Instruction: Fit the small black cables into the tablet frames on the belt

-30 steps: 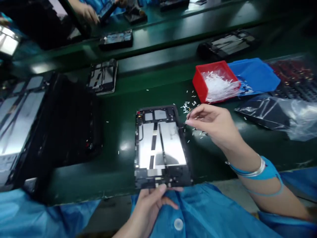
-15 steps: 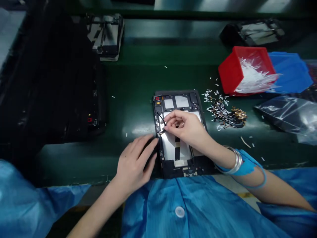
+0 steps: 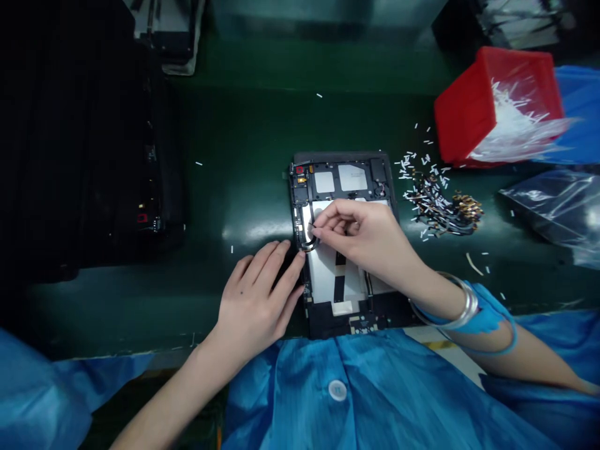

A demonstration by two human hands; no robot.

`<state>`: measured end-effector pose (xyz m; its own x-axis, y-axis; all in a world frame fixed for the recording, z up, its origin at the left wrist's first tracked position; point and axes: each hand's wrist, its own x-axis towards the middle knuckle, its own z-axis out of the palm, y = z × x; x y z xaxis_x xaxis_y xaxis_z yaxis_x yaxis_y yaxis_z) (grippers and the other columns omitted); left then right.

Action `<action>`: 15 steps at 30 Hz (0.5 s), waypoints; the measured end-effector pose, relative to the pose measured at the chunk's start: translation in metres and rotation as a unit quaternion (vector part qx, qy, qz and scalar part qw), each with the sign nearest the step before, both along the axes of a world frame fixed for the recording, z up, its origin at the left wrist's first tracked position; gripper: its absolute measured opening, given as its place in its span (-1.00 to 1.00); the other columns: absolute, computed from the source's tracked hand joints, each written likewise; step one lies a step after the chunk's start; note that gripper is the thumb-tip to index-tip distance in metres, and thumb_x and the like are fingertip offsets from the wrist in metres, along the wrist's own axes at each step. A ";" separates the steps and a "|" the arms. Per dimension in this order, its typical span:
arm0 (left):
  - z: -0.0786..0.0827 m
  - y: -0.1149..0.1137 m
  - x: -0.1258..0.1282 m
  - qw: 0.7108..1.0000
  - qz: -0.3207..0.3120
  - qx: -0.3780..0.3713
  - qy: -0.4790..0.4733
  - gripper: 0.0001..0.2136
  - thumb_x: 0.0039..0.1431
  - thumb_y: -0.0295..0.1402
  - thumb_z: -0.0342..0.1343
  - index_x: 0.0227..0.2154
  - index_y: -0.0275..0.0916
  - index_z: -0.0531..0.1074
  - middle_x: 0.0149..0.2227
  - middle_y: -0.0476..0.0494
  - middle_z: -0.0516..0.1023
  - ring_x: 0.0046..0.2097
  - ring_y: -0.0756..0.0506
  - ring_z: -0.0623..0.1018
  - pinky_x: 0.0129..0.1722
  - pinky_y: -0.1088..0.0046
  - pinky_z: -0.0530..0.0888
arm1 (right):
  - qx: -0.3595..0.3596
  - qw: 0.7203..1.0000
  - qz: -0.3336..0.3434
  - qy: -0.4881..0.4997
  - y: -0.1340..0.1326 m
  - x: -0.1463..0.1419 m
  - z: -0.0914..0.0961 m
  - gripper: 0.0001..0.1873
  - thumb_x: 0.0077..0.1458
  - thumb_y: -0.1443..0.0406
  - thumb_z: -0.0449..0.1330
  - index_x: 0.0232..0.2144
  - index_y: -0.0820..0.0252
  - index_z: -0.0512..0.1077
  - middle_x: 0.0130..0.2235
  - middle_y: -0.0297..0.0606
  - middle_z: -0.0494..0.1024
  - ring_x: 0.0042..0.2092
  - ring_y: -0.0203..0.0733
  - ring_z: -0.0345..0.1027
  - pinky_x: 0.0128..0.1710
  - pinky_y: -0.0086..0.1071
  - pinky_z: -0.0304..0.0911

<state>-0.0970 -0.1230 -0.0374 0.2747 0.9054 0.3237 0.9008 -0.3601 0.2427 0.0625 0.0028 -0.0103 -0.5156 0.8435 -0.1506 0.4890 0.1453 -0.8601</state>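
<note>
An opened tablet (image 3: 323, 275) with its inner boards and pale panels exposed lies in front of me. Above its left half, my right hand (image 3: 365, 231) pinches a thin black cable (image 3: 310, 240) between thumb and forefinger. The cable curves down to the board along the tablet's left edge. My left hand (image 3: 260, 294) rests at that same edge, its fingers apart and one fingertip by the cable's lower end. Whether that fingertip presses on the cable or only on the tablet, I cannot tell.
To the right lies a heap of small cables (image 3: 450, 212) with white slips scattered around it. Behind it stand a red bin (image 3: 464, 115) of white strips and a blue bin (image 3: 579, 125). A clear bag (image 3: 557, 206) lies right. Dark stacked devices (image 3: 84, 156) fill the left.
My view has shifted a little. My left hand's forefinger has come onto the tablet's left edge, by the cable. My right hand keeps its pinch, and the cable now lies closer along the board.
</note>
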 end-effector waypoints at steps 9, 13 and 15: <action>-0.001 0.001 -0.001 1.000 -0.003 0.013 0.017 -0.65 0.23 -0.41 0.06 0.06 -0.37 0.36 0.03 -0.39 0.51 0.05 -0.29 0.50 -0.14 0.22 0.44 | -0.001 0.999 0.042 -0.021 0.011 0.001 0.003 -0.94 -0.07 0.41 0.23 -0.55 0.22 0.46 -0.57 -0.40 0.43 -0.53 -0.40 0.23 -0.52 -0.44 0.13; 0.004 0.003 0.000 0.999 -0.008 0.010 0.047 -0.68 0.23 -0.40 0.05 0.01 -0.41 0.40 0.02 -0.43 0.51 0.03 -0.33 0.51 -0.15 0.18 0.42 | -0.025 0.999 0.032 -0.013 0.017 0.001 0.001 -0.97 -0.08 0.41 0.23 -0.52 0.23 0.46 -0.57 -0.39 0.43 -0.53 -0.41 0.24 -0.53 -0.46 0.15; 0.007 0.004 0.000 0.998 -0.011 0.002 0.057 -0.70 0.24 -0.38 0.04 -0.01 -0.41 0.41 0.03 -0.46 0.49 0.03 -0.35 0.51 -0.14 0.16 0.41 | -0.037 0.999 0.032 -0.009 0.020 0.001 0.001 -0.96 -0.08 0.40 0.24 -0.53 0.23 0.45 -0.57 -0.39 0.43 -0.54 -0.41 0.24 -0.54 -0.46 0.15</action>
<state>-0.0970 -0.1192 -0.0307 0.3303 0.8973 0.2928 0.9142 -0.3813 0.1373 0.0639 0.0233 -0.0098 -0.5643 0.7956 -0.2204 0.4960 0.1133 -0.8609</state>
